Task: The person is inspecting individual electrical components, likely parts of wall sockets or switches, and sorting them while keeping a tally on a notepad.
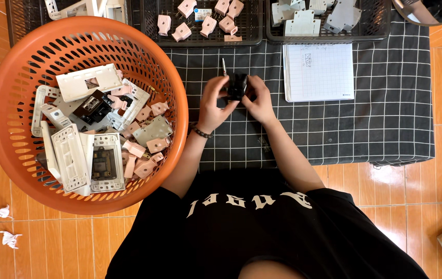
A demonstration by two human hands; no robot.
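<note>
Both hands clamp together on the small black part (237,86) over the checked cloth (376,124), left hand (215,103) steadying, right hand (258,101) pinching so it sits up for inspection, orange basket (4,98) of switch plates at nine o'clock, notepad (318,72) at two.

We wear a black short-sleeved T-shirt (262,232) with pale lettering across the chest, and a dark beaded bracelet (201,132) on our left wrist.

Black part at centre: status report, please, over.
Left hand and right hand both gripping small black part. Held above checked cloth. Nothing in the way.
</note>
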